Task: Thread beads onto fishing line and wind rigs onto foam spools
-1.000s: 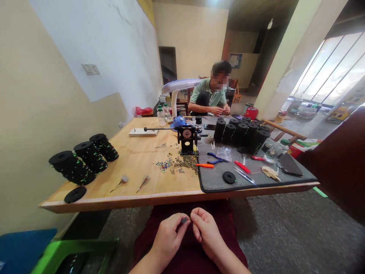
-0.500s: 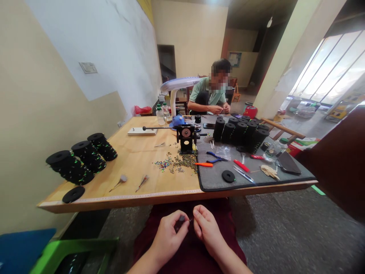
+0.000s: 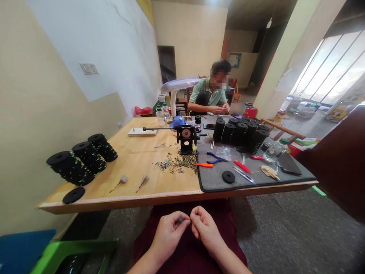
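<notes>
Above my lap, just in front of the table edge, my left hand (image 3: 170,232) is closed around a small dark grey object (image 3: 179,220), mostly hidden by the fingers. Its thumb and forefinger are pinched together. My right hand (image 3: 207,229) is also closed in a pinch, its fingertips meeting those of the left; whatever it grips is too small to make out. On the table (image 3: 114,182) beyond lie two little feathered bundles with thin stems, one pale (image 3: 123,179) and one reddish (image 3: 145,179). A pile of small brass-coloured pieces (image 3: 185,161) and coloured beads (image 3: 163,164) is farther back.
A black counter device with a crank (image 3: 186,139) stands mid-table near a blue-based lamp (image 3: 178,121). Black foam spools stand left (image 3: 82,156) and right (image 3: 242,131). Blue pliers (image 3: 216,157), an orange-handled tool (image 3: 204,165) and a knife (image 3: 243,174) lie about. A co-worker (image 3: 209,93) sits opposite.
My right hand has moved slightly left, closing the small gap between the two hands' fingertips. The dark object in my left hand now shows less. Things on the table have not moved.
</notes>
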`<state>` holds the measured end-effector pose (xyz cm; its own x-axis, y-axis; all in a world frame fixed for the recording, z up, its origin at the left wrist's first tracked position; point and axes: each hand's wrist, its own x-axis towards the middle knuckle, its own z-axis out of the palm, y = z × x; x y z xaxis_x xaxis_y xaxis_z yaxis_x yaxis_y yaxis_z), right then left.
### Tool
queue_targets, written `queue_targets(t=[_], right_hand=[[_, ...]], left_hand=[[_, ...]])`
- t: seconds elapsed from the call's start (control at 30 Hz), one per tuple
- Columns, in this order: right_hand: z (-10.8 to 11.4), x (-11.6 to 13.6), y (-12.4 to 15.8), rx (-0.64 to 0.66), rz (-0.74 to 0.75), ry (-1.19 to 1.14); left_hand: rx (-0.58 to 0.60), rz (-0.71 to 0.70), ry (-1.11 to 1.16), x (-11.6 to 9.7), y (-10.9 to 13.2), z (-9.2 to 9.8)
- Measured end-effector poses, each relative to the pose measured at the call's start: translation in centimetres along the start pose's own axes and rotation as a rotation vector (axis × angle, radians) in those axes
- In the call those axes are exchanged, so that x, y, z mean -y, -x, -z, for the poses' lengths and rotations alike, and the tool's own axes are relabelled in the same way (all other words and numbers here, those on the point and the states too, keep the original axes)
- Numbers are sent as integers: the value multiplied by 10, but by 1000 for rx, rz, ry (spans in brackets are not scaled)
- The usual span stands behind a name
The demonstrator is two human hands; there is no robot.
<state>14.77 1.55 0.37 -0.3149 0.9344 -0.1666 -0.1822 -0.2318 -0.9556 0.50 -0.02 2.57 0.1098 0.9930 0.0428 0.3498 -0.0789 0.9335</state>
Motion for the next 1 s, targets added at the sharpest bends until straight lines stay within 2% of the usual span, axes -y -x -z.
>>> queue_targets(t=[0.13,0.27,0.43,0.53,0.6,0.7,0.77,0.93,1.0], right_hand=[[1,6,2,44,-38,75],[-1,6,3,17,24,243],[-1,1,4,-5,-36,172],[0,1,5,-50,-43,81],[1,2,4,-76,-56,-3],[0,3,4,-80,-88,-84],[0,3,4,-68,-120,-111],[1,3,5,-1,-163,-130],[2,4,5,10,-172,-122]], left_hand=[[-60,13,68,-3,-2,4],[-82,14,100,-1,-4,5],[-236,32,172,5,-11,11],[-316,111,270,11,-14,20],[-285,187,325,16,-14,23],[-103,297,362,20,-10,21],[6,323,363,19,-8,15],[127,333,507,4,-10,3],[139,334,527,-2,-12,3]])
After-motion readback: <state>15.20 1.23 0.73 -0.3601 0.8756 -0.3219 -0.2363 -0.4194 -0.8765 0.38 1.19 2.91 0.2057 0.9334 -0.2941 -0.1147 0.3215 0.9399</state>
